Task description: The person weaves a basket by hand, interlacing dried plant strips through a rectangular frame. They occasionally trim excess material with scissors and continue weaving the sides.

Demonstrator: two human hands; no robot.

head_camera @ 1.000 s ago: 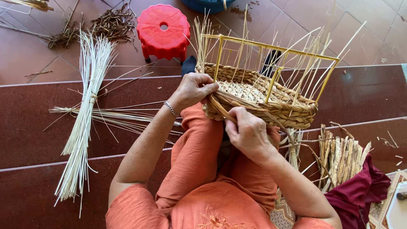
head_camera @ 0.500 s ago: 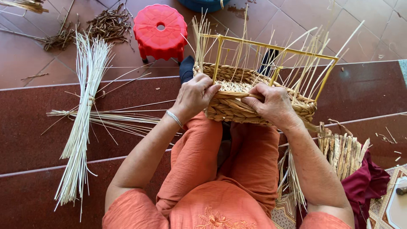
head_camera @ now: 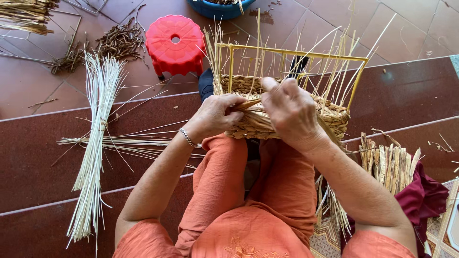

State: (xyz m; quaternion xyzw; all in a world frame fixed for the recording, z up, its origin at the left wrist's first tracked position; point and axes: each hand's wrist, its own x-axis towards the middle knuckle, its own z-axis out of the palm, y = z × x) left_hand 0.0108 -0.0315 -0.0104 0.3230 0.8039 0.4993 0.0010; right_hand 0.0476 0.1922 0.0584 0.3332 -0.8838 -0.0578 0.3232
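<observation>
Half-woven basket [head_camera: 282,117] on yellow wire frame [head_camera: 291,52]: weaving in hand. Left hand [head_camera: 215,117] and right hand [head_camera: 291,112] pinch one straw strand [head_camera: 246,104]. Next likely needs tucking it between uprights; red stool [head_camera: 174,43] at 11 o'clock.

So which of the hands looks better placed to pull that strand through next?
Probably the left hand: its fingers already pinch the loose strand at the woven basket wall. The right hand lies spread over the rim.

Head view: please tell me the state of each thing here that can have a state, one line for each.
Woven basket: half woven, resting on the knees, loose stakes standing up.
Yellow frame: upright, upper part bare.
Left hand: closed on a flat fibre strand at the basket's near wall.
Right hand: pressed on the same wall, fingers bent.
Pale reed bundle: tied, lying on the step.
Red stool: upright, unoccupied.
</observation>
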